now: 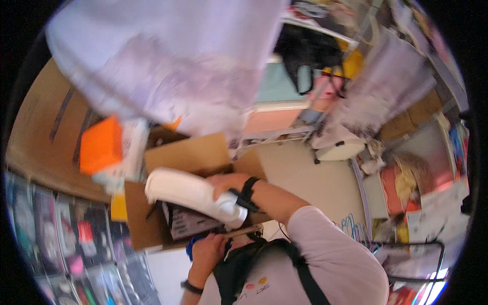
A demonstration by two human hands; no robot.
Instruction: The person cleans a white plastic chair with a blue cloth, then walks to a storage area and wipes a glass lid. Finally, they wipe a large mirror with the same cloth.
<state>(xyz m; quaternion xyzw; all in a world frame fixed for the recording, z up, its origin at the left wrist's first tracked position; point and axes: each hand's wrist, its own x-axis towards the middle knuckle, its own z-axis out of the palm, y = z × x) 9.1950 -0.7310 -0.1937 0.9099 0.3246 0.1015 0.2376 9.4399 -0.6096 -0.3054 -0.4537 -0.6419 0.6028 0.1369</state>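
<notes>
My right hand [231, 185] grips a long white plastic object [183, 190] near its narrower end. Its broad rounded end points left, tilted over an open cardboard box [146, 213]. Inside the box, partly hidden beneath the white object, lies a grey item with rows of dark slots [190, 223]. Close to my chest, at the near side of the box, my left hand [207, 246] is curled around a dark blue thing [189, 248], mostly covered by the fingers. The picture is blurred, so the exact kind of both held things is unclear.
An orange box [101, 145] and a white package [133, 145] stand left of the carton. Clear-fronted storage drawers [68, 236] fill the lower left. A pale curtain [171, 57] hangs ahead. Beige floor [312, 179] shows at right, near a white stool-like object [339, 148].
</notes>
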